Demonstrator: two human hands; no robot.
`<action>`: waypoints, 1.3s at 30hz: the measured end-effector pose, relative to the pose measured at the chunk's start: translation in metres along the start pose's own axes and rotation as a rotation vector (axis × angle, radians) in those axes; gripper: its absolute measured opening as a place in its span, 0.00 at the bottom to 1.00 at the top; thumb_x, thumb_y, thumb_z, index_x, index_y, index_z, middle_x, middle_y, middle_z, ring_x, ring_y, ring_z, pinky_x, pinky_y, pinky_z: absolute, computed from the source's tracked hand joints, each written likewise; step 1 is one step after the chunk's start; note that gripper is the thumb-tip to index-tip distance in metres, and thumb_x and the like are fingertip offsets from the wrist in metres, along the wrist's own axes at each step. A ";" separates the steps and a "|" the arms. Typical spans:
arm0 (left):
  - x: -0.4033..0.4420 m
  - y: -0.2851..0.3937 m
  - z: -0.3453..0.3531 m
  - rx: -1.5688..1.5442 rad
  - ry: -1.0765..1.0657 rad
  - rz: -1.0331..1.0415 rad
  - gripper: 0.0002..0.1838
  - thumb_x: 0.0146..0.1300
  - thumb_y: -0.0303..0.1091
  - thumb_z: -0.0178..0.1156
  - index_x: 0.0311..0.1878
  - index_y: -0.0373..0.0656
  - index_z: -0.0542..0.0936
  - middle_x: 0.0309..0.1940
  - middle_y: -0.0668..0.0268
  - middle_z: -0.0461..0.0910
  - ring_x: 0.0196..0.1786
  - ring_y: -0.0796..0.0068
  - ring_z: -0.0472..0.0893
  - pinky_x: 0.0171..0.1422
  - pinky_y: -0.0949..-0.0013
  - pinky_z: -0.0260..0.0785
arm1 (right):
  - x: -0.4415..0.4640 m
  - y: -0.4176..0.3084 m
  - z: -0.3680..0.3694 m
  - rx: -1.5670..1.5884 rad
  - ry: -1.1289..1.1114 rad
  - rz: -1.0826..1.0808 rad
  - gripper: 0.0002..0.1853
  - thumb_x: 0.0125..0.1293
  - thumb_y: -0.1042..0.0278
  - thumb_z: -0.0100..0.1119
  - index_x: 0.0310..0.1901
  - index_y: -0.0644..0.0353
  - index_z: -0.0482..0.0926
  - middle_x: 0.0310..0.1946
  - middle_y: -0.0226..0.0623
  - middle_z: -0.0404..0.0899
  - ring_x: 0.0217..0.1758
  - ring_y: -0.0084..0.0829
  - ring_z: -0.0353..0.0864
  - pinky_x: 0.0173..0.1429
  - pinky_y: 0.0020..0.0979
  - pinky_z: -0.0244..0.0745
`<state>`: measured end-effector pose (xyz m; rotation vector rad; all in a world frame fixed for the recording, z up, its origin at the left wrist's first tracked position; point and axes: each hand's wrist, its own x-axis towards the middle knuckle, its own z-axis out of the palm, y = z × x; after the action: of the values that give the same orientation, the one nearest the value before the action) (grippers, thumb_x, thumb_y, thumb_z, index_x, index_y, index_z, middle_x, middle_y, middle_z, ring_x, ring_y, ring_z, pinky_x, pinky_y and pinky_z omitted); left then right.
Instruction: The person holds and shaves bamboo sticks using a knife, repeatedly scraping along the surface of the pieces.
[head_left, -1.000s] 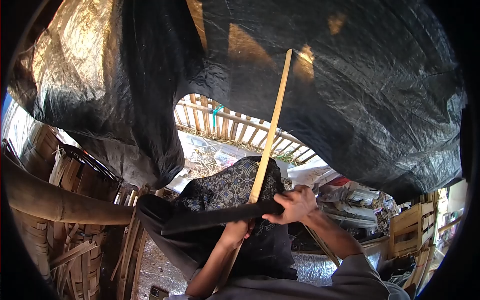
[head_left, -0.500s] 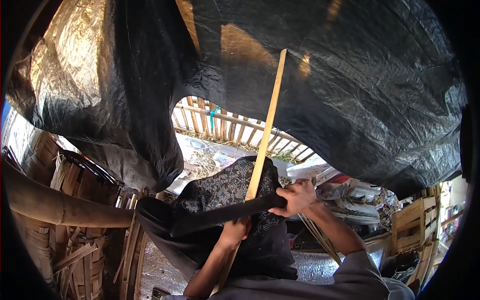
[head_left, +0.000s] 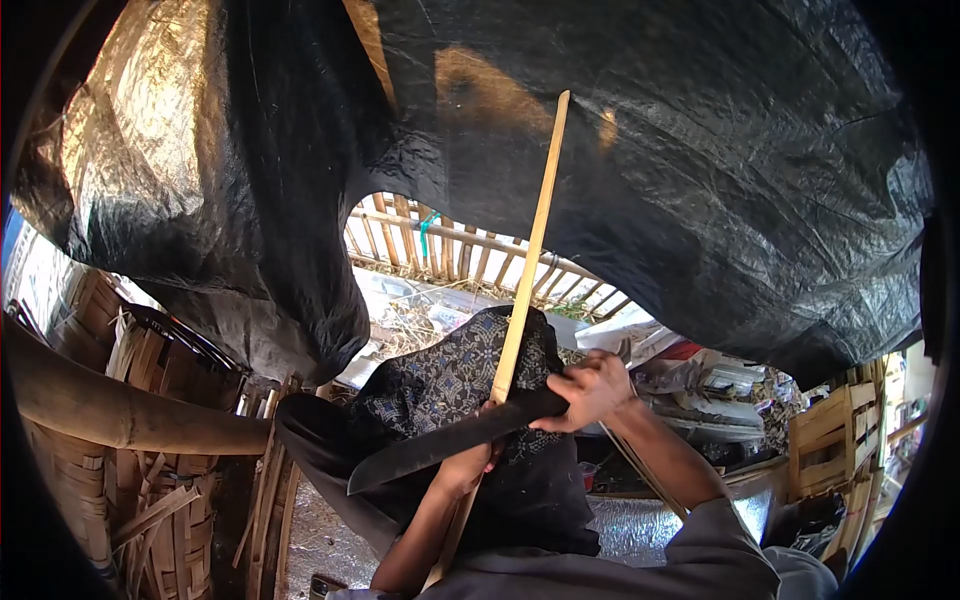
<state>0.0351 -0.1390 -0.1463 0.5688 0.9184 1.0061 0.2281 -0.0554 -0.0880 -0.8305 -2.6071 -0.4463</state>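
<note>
While right hand point(head_left: 592, 392) grips dark, broad metal machete point(head_left: 425, 453), left hand point(head_left: 466, 468) clasps slim pale bamboo strip point(head_left: 536, 250). Machete crosses strip's long axis

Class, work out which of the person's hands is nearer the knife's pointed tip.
Left. The left hand grips the strip beneath the blade, partway along from the tip; the right hand holds the opposite end.

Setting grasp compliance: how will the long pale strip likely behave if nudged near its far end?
Probably springy, not floppy: the long pale strip runs straight well beyond the left hand. Likely light for its length, being narrow. Its far end may swing readily, since the only visible grip is low down.
</note>
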 end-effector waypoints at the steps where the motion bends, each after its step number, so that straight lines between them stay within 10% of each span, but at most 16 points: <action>1: 0.000 -0.001 -0.001 0.049 0.017 0.016 0.19 0.72 0.45 0.40 0.27 0.44 0.67 0.13 0.74 0.61 0.12 0.86 0.58 0.13 0.79 0.50 | 0.001 0.006 0.003 -0.001 0.000 0.000 0.29 0.45 0.27 0.56 0.21 0.50 0.78 0.07 0.30 0.68 0.09 0.29 0.69 0.16 0.29 0.65; 7: -0.001 0.005 0.004 0.062 0.051 0.034 0.21 0.71 0.48 0.41 0.27 0.44 0.67 0.11 0.73 0.59 0.10 0.85 0.56 0.11 0.80 0.47 | 0.012 0.032 0.008 0.202 -0.060 0.532 0.28 0.60 0.37 0.49 0.28 0.58 0.81 0.15 0.45 0.76 0.19 0.42 0.79 0.25 0.40 0.74; 15: 0.000 -0.003 0.002 0.082 0.053 0.052 0.18 0.72 0.44 0.41 0.29 0.43 0.67 0.13 0.73 0.61 0.10 0.86 0.57 0.12 0.79 0.47 | -0.003 0.006 -0.002 -0.009 -0.326 0.211 0.34 0.46 0.22 0.51 0.27 0.51 0.80 0.11 0.33 0.73 0.15 0.35 0.75 0.25 0.40 0.68; 25: -0.005 0.008 0.004 0.115 0.058 0.026 0.19 0.72 0.46 0.38 0.26 0.45 0.64 0.12 0.74 0.57 0.09 0.85 0.55 0.11 0.78 0.46 | 0.008 0.035 0.009 0.176 -0.234 0.622 0.30 0.58 0.33 0.49 0.30 0.58 0.81 0.12 0.46 0.74 0.21 0.46 0.80 0.26 0.42 0.74; 29: -0.002 0.003 0.003 0.095 0.011 0.045 0.19 0.73 0.46 0.38 0.27 0.45 0.64 0.12 0.74 0.57 0.09 0.85 0.55 0.11 0.78 0.46 | 0.000 0.012 0.003 0.047 -0.336 0.216 0.34 0.52 0.26 0.49 0.34 0.55 0.82 0.16 0.44 0.77 0.22 0.43 0.80 0.28 0.40 0.74; 39: -0.002 0.004 0.002 0.150 0.062 0.081 0.19 0.73 0.45 0.38 0.27 0.43 0.65 0.11 0.74 0.58 0.08 0.85 0.56 0.11 0.78 0.48 | 0.021 0.026 0.013 0.402 -0.379 0.752 0.27 0.63 0.42 0.48 0.31 0.64 0.80 0.25 0.54 0.78 0.32 0.52 0.79 0.39 0.45 0.74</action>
<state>0.0343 -0.1387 -0.1414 0.7083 1.0383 1.0381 0.2247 -0.0200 -0.0853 -1.7390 -2.3018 0.4655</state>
